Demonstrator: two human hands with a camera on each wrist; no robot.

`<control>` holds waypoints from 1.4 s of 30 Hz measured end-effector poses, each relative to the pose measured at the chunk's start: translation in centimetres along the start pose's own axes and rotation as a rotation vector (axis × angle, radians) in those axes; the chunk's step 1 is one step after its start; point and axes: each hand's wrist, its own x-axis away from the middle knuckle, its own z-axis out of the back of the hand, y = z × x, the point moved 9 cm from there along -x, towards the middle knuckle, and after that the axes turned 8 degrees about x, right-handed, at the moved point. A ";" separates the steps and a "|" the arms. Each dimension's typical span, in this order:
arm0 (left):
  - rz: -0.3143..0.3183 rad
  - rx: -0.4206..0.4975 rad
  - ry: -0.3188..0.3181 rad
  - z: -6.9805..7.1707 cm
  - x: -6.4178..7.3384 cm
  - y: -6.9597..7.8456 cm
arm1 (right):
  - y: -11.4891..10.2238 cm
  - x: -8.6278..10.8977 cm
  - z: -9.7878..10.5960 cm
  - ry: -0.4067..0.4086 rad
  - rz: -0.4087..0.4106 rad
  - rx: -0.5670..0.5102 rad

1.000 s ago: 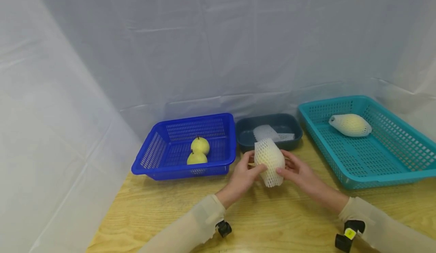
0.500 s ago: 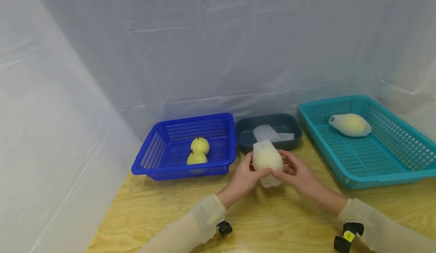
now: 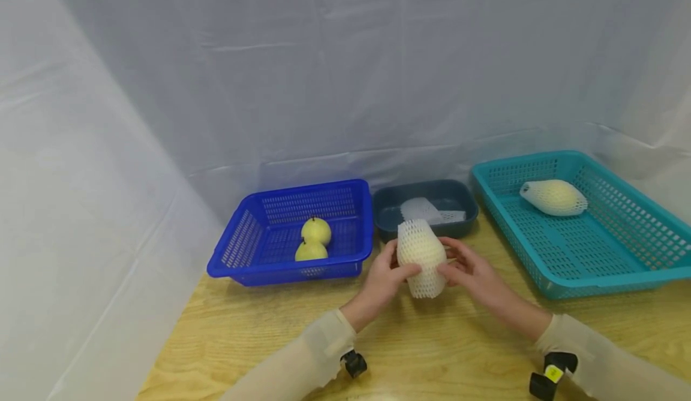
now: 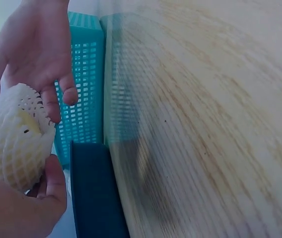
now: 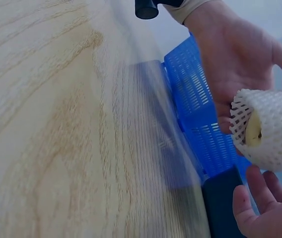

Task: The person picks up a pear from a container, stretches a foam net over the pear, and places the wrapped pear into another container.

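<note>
A pear in a white foam net is held upright above the table between both hands. My left hand grips its left side, thumb across the front and fingers partly hidden behind. From the right, my right hand holds it with thumb in front and curled fingers at the side. Both wrist views show the net's open lower end, with yellow skin and a dark spot of the pear inside. Two bare yellow pears lie in the blue basket on the left.
A dark teal tray behind the hands contains flat foam nets. The large turquoise basket at right holds another netted pear. White sheeting hangs behind and at the left of the wooden table.
The thumbs came together low on the netted pear half a second ago and are now apart again. The netted pear has shifted slightly left and stays between both hands.
</note>
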 end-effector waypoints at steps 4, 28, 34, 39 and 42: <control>-0.020 0.019 -0.016 -0.1 0.1 0.4 | 0.3 0.0 -0.2 -0.016 -0.010 0.021; -0.075 -0.054 -0.094 -0.6 0.4 1.0 | 0.0 0.4 -1.2 -0.139 0.009 -0.093; -0.093 -0.141 -0.085 -0.4 0.5 1.2 | 0.1 0.5 -0.9 -0.100 -0.011 -0.075; -0.092 -0.138 -0.095 -0.5 0.4 1.1 | 0.0 0.5 -0.8 -0.083 -0.004 -0.054; -0.090 -0.139 -0.102 -0.7 0.6 1.2 | 0.0 0.6 -0.7 -0.077 -0.005 -0.043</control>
